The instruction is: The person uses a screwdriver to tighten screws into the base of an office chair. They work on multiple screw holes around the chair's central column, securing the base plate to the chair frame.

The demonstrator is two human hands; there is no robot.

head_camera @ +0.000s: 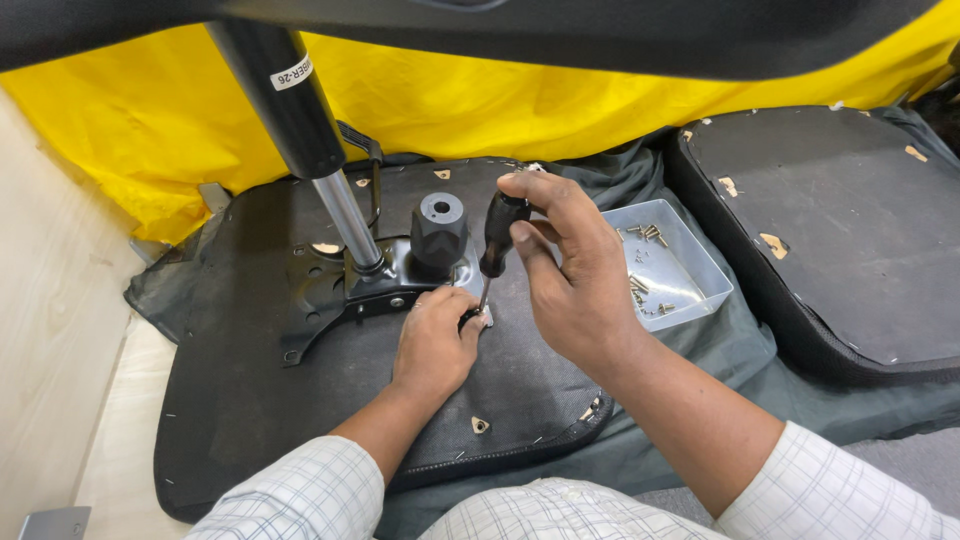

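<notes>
We see a big yellow sheet (140, 110) far across the scene. In front of it lies a wide black seat bottom (250, 400), turned upside down on a dark cloth (700, 370). A second black seat pad (850, 230) lies to the right. A black metal plate (330, 290) sits on the seat bottom, with a shiny pole (345, 215) and a black knob (438, 232) standing up from it. A small clear tray (700, 275) of screws rests on the cloth, just right of the hands.

Our right hand (575, 270) has its grip closed around the black handle of a screwdriver (497, 240), held almost upright. Its tip points down at the near right edge of the metal plate. Our left hand (435, 340) rests on the seat bottom, with its fingers pinched close around the screwdriver tip. We cannot tell if they hold a screw.
</notes>
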